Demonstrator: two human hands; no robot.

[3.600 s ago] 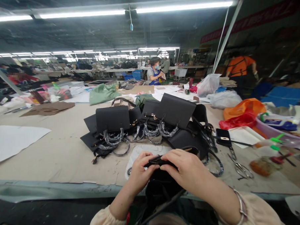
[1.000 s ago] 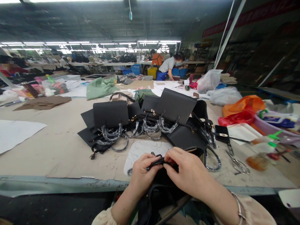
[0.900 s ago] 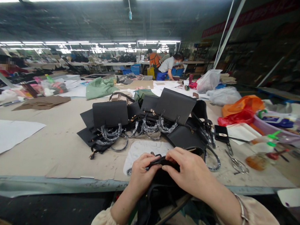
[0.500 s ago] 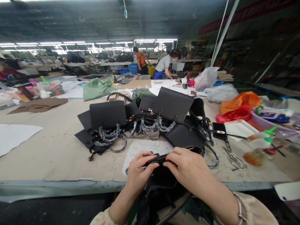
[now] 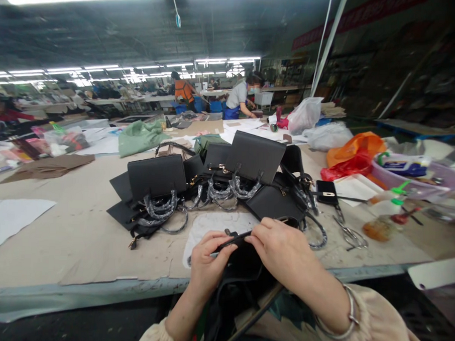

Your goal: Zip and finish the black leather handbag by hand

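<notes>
A black handbag [image 5: 241,271] is at the table's front edge, in front of my body, with its upper edge raised. My left hand [image 5: 209,257] pinches that edge between thumb and fingers. Close beside it, my right hand [image 5: 279,245] grips the same edge farther right, fingers curled over it. Much of the bag lies in shadow or behind my hands and forearms. Just beyond is a white slab [image 5: 206,227] on the table. Behind that lies a heap of black handbags [image 5: 155,180] with plastic-wrapped handles [image 5: 160,210] and gold-coloured fittings.
To the right are scissors [image 5: 351,236], a black phone-like object [image 5: 326,191], bottles with green tips [image 5: 387,210] and a lilac basin [image 5: 438,187]. A green cloth [image 5: 142,136] and brown sheets [image 5: 48,167] lie left. A co-worker [image 5: 237,100] stands at the far side.
The view has shifted slightly, so the table's things sit a little farther left. Both hands keep hold of the bag's edge; the right hand's fingers look more curled over.
</notes>
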